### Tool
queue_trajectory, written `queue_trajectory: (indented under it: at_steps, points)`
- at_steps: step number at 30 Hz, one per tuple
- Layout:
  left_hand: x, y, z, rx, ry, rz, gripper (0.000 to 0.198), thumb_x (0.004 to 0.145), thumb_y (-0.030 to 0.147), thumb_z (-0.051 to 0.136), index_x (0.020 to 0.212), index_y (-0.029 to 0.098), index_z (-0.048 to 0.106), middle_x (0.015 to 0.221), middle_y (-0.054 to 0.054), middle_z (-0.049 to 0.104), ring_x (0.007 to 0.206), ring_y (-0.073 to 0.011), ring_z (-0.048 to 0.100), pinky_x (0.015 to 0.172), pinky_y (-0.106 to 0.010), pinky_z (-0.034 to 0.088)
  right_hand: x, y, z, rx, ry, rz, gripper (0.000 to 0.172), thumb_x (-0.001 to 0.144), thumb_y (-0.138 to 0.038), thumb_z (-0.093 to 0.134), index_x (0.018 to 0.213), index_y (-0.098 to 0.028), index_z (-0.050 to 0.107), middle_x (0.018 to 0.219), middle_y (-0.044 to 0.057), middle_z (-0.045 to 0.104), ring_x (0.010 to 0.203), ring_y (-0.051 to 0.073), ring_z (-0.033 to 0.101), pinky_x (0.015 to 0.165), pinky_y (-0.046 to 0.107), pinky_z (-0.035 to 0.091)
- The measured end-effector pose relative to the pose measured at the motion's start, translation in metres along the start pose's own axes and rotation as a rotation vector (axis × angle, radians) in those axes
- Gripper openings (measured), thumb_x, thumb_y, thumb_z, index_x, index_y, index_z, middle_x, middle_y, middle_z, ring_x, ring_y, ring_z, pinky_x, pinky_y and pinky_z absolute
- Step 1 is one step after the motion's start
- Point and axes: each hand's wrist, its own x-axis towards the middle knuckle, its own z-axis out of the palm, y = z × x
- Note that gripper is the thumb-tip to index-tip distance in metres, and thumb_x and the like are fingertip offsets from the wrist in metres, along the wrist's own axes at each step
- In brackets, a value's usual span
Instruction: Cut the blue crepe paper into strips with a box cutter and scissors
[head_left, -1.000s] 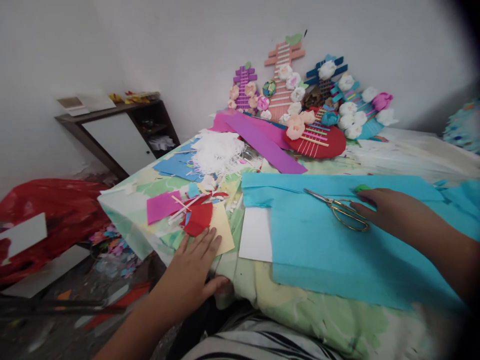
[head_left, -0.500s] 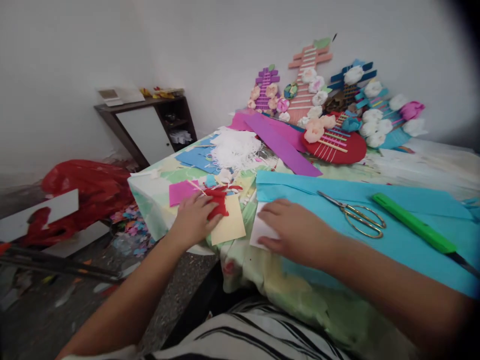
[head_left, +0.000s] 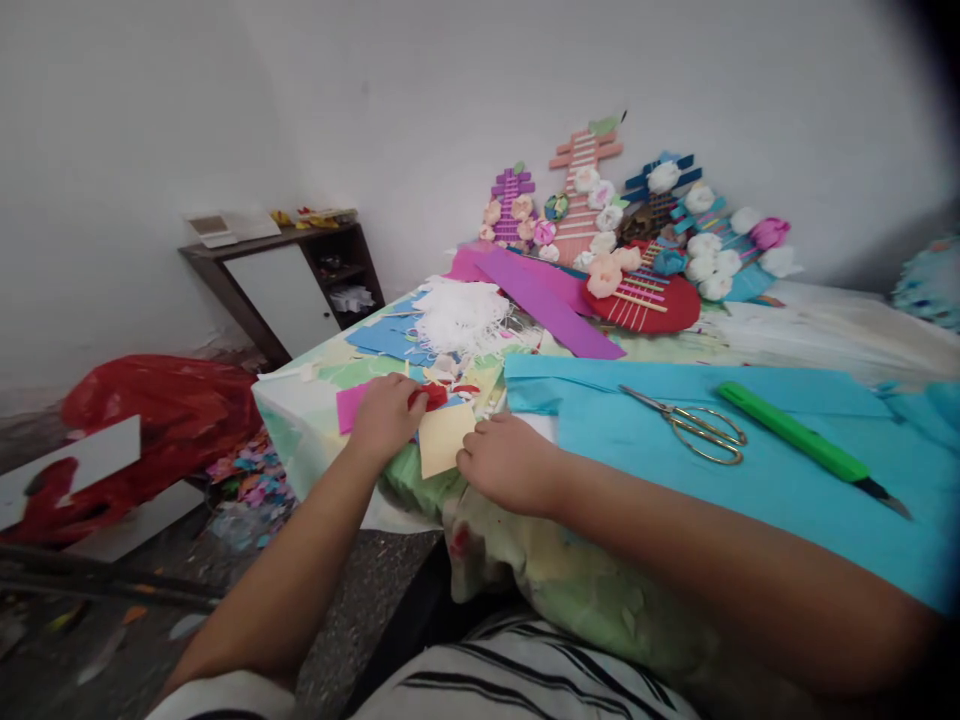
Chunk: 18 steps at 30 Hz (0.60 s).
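1. The left hand (head_left: 384,418) was beside the pink paper (head_left: 349,408), its fingers a little bent, at the red paper (head_left: 433,396); I could not tell if they gripped it.
2. The right hand (head_left: 511,465) had its fingers curled at the right edge of the yellow card (head_left: 441,442); whether it pinched the card, I could not tell.
3. This card was between the two hands, near the front edge of the table (head_left: 300,400).
4. The scissors (head_left: 681,418) and the green knife (head_left: 795,430) rested on the blue paper (head_left: 622,450).
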Motion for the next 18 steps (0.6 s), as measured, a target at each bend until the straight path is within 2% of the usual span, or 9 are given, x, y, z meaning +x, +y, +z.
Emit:
queue_trajectory:
  at_steps: [2, 5, 7, 10, 12, 14, 16, 18]
  points:
    - [0.002, -0.002, 0.001, -0.013, 0.008, 0.010, 0.024, 0.083, 0.028, 0.043, 0.088, 0.016, 0.064, 0.089, -0.008, 0.061, 0.086, -0.0236, 0.054, 0.079, -0.035, 0.042, -0.020, 0.004, -0.014, -0.044, 0.054, 0.024, 0.019, 0.079, -0.011, 0.044, 0.087, -0.012, 0.060, 0.080, 0.010, 0.062, 0.079, 0.023, 0.056, 0.061, 0.034, 0.039]
    - [0.003, -0.007, 0.001, -0.023, 0.016, 0.039, 0.024, 0.083, 0.026, 0.042, 0.086, 0.016, 0.064, 0.085, -0.008, 0.062, 0.083, -0.0234, 0.055, 0.078, -0.036, 0.043, -0.074, 0.007, -0.031, -0.199, 0.300, 0.083, 0.018, 0.083, -0.016, 0.044, 0.086, -0.012, 0.061, 0.076, 0.009, 0.062, 0.066, 0.019, 0.053, 0.057, 0.033, 0.038]
    - [0.002, -0.006, -0.002, -0.028, 0.024, 0.064, 0.023, 0.081, 0.023, 0.043, 0.083, 0.015, 0.064, 0.082, -0.009, 0.062, 0.081, -0.0241, 0.055, 0.077, -0.037, 0.043, -0.114, 0.008, -0.034, -0.259, 0.425, 0.131, 0.019, 0.083, -0.015, 0.045, 0.092, -0.011, 0.061, 0.080, 0.010, 0.063, 0.071, 0.019, 0.054, 0.061, 0.033, 0.040]
    - [-0.003, 0.011, -0.009, -0.049, 0.060, 0.115, 0.026, 0.079, 0.022, 0.044, 0.095, 0.011, 0.061, 0.093, -0.013, 0.060, 0.090, -0.0279, 0.053, 0.081, -0.042, 0.042, -0.153, 0.009, -0.021, -0.337, 0.420, 0.229, 0.019, 0.083, -0.012, 0.046, 0.096, -0.009, 0.060, 0.081, 0.010, 0.064, 0.074, 0.019, 0.054, 0.066, 0.033, 0.042]
    - [-0.010, 0.036, -0.015, -0.080, 0.091, 0.176, 0.034, 0.080, 0.025, 0.043, 0.107, 0.008, 0.056, 0.106, -0.017, 0.056, 0.100, -0.0303, 0.049, 0.086, -0.045, 0.039, -0.159, 0.010, -0.007, -0.326, 0.342, 0.283, 0.024, 0.083, -0.012, 0.045, 0.102, -0.008, 0.059, 0.080, 0.010, 0.063, 0.073, 0.020, 0.054, 0.063, 0.033, 0.043]
    - [-0.021, 0.066, -0.020, -0.121, 0.078, 0.305, 0.034, 0.083, 0.029, 0.043, 0.108, 0.009, 0.056, 0.107, -0.015, 0.057, 0.101, -0.0284, 0.049, 0.087, -0.043, 0.039, -0.155, 0.011, 0.007, -0.239, 0.273, 0.287, 0.024, 0.083, -0.012, 0.044, 0.100, -0.010, 0.061, 0.079, 0.010, 0.064, 0.072, 0.020, 0.056, 0.061, 0.034, 0.045]
    - [-0.037, 0.094, -0.022, -0.162, 0.018, 0.490, 0.026, 0.083, 0.032, 0.045, 0.096, 0.015, 0.061, 0.094, -0.008, 0.061, 0.089, -0.0227, 0.054, 0.080, -0.037, 0.043, -0.149, 0.011, 0.017, -0.094, 0.254, 0.277, 0.022, 0.083, -0.013, 0.043, 0.092, -0.012, 0.063, 0.084, 0.010, 0.066, 0.079, 0.021, 0.058, 0.068, 0.036, 0.048]
    - [-0.055, 0.113, -0.020, -0.181, -0.004, 0.598, 0.025, 0.084, 0.032, 0.044, 0.087, 0.016, 0.062, 0.082, -0.007, 0.062, 0.080, -0.0221, 0.055, 0.074, -0.037, 0.044, -0.146, 0.011, 0.022, 0.082, 0.252, 0.285, 0.021, 0.082, -0.012, 0.043, 0.090, -0.013, 0.063, 0.095, 0.011, 0.066, 0.092, 0.021, 0.058, 0.079, 0.036, 0.048]
